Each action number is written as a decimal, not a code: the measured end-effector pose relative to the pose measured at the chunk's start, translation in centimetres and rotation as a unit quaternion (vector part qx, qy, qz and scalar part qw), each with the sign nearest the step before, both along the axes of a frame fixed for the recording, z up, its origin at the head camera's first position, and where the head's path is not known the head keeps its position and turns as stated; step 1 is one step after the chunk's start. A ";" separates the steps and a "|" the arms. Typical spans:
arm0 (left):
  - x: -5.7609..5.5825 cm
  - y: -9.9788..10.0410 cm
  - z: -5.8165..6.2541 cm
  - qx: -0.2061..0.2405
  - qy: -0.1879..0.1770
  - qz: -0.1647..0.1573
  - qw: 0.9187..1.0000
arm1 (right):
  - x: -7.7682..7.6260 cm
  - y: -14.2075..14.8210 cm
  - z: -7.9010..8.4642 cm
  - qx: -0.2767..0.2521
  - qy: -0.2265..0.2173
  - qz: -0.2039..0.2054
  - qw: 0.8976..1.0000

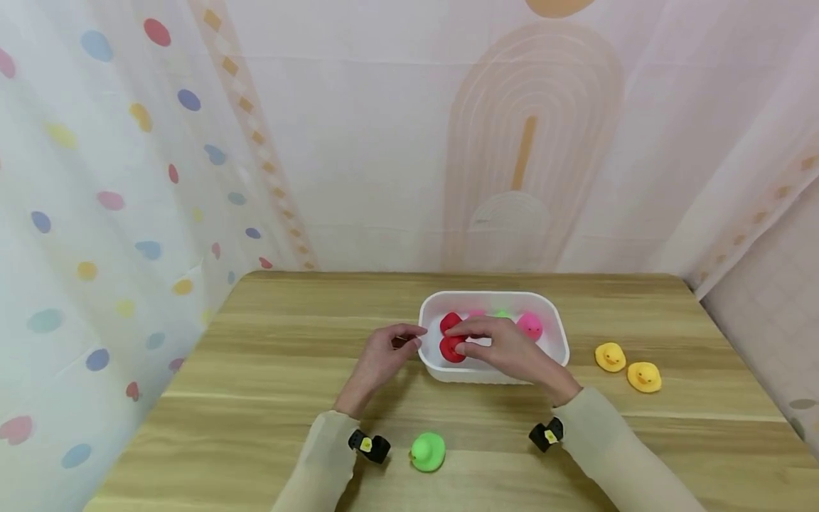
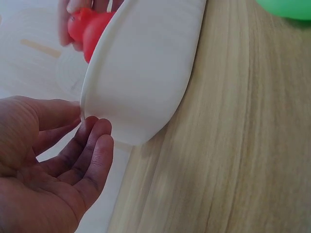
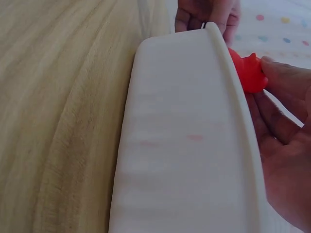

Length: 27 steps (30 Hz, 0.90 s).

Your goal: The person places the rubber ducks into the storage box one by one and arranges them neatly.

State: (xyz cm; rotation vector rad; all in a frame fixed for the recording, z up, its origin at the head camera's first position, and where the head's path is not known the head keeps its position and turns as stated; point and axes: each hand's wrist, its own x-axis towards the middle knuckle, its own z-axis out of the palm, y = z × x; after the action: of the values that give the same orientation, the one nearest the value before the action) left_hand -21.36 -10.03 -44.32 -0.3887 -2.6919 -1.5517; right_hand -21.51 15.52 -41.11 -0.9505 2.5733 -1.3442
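Note:
A white plastic bin (image 1: 435, 370) stands on the table with small rubber ducks inside. My left hand (image 1: 386, 353) pinches the bin's left rim between thumb and fingers, as the left wrist view shows. Over the bin, my right hand (image 1: 505, 346) holds a red rubber duck (image 1: 451, 349) by thumb and fingertips; it also shows above the rim as a red duck (image 3: 251, 73) in the right wrist view. Behind it lies a second red duck (image 1: 451, 322). A pink duck (image 1: 530, 325) sits at the bin's right end, and another pink and a green duck (image 1: 502, 313) are partly hidden by my hand.
A green duck (image 1: 428, 452) sits on the wooden table (image 1: 288, 341) between my forearms. Two yellow ducks (image 1: 611, 357) stand right of the bin. A patterned curtain (image 1: 358, 142) hangs behind the table. Each wrist wears a small black camera (image 1: 370, 446).

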 end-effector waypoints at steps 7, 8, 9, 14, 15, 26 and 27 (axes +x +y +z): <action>0.0 -0.2 0.0 -0.006 -0.001 0.001 1.000 | -1.2 -1.1 -0.5 0.028 -0.002 0.014 0.999; 0.0 -0.1 0.0 -0.005 -0.002 0.000 1.000 | -1.3 -1.1 -0.5 0.037 -0.003 0.012 0.999; 0.0 -0.1 0.0 -0.004 -0.002 -0.001 1.000 | -1.4 -1.2 -0.5 0.046 -0.003 0.010 0.999; 0.3 -0.1 0.2 0.000 -0.004 -0.004 1.000 | -1.8 -1.4 -0.5 0.068 -0.011 0.012 0.998; 0.4 -0.1 0.3 0.001 -0.004 -0.002 1.000 | -1.9 -1.4 -0.5 0.070 -0.015 0.013 0.997; 0.5 -0.1 0.2 0.013 0.005 -0.011 1.000 | -2.4 -1.8 -1.1 0.114 -0.043 0.011 0.993; 0.6 -0.1 0.2 0.011 0.004 -0.013 1.000 | -2.4 -1.8 -1.1 0.118 -0.045 0.011 0.992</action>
State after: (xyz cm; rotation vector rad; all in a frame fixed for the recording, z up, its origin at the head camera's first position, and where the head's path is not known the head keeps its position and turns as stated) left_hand -20.79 -10.13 -44.11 -0.4300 -2.6716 -1.5810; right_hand -23.93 13.72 -42.24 -0.8531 2.5717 -1.0214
